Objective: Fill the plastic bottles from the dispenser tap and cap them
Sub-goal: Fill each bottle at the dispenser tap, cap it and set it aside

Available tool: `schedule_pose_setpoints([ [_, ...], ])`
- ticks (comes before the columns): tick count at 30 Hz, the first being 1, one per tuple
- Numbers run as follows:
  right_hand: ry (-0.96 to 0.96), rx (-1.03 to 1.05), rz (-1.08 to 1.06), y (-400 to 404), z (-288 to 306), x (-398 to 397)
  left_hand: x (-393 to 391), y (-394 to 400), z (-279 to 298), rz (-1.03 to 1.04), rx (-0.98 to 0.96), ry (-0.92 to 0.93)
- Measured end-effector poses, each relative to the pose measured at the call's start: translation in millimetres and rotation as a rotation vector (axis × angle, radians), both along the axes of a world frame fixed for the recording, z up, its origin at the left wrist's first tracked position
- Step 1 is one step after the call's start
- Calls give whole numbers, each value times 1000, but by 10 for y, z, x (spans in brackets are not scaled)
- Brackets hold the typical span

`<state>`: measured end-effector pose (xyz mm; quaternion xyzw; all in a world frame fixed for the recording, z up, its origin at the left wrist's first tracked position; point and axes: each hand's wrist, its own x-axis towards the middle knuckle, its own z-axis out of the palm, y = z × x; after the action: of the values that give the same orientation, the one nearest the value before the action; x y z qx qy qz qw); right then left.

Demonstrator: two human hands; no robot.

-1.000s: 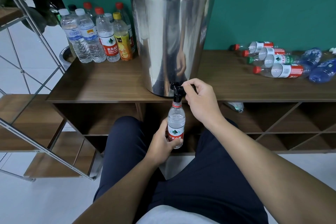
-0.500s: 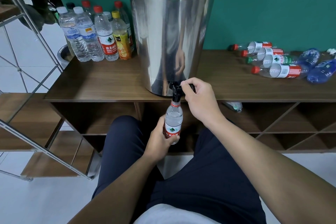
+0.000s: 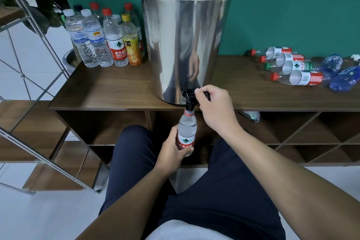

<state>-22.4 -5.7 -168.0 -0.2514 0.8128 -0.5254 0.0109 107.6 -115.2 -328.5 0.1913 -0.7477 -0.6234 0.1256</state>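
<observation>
The left hand [image 3: 171, 150] grips a clear plastic bottle with a red-and-white label [image 3: 186, 134] around its lower half, fingers curled round the label, and holds it upright below the front edge of the brown wooden counter [image 3: 109, 87], mouth right under the black tap spout [image 3: 189, 105] of the tall steel dispenser with a black lid [image 3: 185, 45]. The right hand [image 3: 216, 109] has its fingers closed around the black tap lever [image 3: 206, 94], thumb and forefinger pinching it.

Compared with 1 second ago, the bottle sits a little higher and closer to the spout, its neck now meeting the nozzle, and the hand on the lever has hardly shifted. The water line seems high, near the shoulder, though the clear plastic makes that hard to read. My judgement: filling is at or near its end for this bottle, so the next step is closing the tap, lowering the bottle and screwing on a cap; no loose cap is visible.

At the counter's left rear stand several upright capped bottles [image 3: 109, 39], apparently full. On the right lie 4 clear bottles with red or green caps [image 3: 292, 68] beside 2 crumpled blue ones [image 3: 339, 72], seemingly empty and waiting. Much of the task looks unfinished.
</observation>
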Motion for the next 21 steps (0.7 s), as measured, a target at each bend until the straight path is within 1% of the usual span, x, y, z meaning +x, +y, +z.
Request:
schedule_pose_setpoints([
  [10, 95, 41, -31, 1, 22, 39, 24, -2, 23, -5, -13, 2],
  [14, 266, 114, -39, -36, 187, 96, 24, -7, 24, -4, -21, -9],
  [17, 366, 190, 53, -136, 284, 142, 26, -11, 18, -3, -27, -15],
  [19, 364, 195, 88, -152, 309, 150, 25, -11, 15, -4, -26, -17],
  [21, 289, 123, 114, -87, 311, 143, 13, -12, 5, -5, -20, -8],
])
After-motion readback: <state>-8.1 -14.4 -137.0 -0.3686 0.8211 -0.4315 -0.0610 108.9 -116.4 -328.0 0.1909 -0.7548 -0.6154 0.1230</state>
